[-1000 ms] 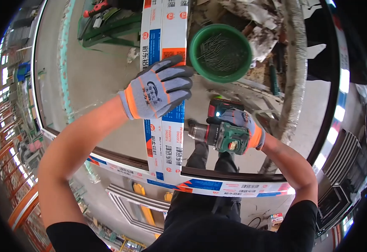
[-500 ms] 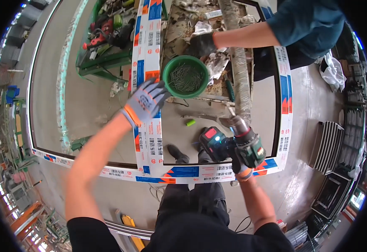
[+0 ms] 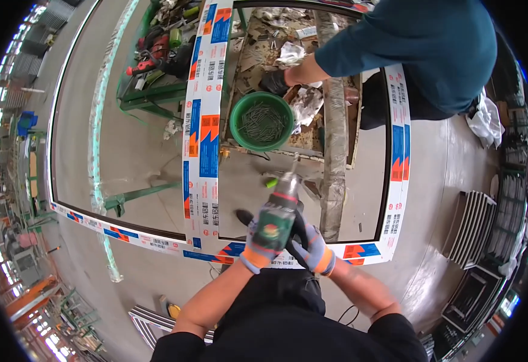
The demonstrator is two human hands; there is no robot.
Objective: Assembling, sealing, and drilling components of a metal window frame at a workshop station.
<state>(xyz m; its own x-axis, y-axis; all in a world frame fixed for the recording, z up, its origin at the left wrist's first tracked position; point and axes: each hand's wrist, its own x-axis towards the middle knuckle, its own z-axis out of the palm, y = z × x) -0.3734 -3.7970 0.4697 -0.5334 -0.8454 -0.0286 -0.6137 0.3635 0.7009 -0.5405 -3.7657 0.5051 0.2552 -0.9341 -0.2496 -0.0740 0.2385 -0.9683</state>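
A green-and-black cordless drill (image 3: 274, 220) is held in front of my body, over the near rail of the wrapped frame (image 3: 202, 199), its bit pointing away from me. My right hand (image 3: 316, 244), in a grey-and-black glove with an orange cuff, is closed round the drill on its right side. Against the drill's left side lies my gloved left hand (image 3: 258, 250); the tool hides most of its fingers. Beyond the bit sits a green bowl (image 3: 233, 123) of loose screws or nails. A co-worker's dark-gloved hand (image 3: 274, 82) rests just past the bowl.
The co-worker in a teal shirt (image 3: 418, 45) leans in at the far right. A plastic-wrapped bar (image 3: 335, 139) runs beside the bowl over a cluttered bench (image 3: 249, 72). Red power tools (image 3: 155, 54) lie on a green stand at far left. Dark framed panels (image 3: 470, 283) stand at right.
My left hand has left the frame's middle bar and come back to the drill. The drill has moved left and turned, now pointing away from me. The co-worker has leaned in farther.
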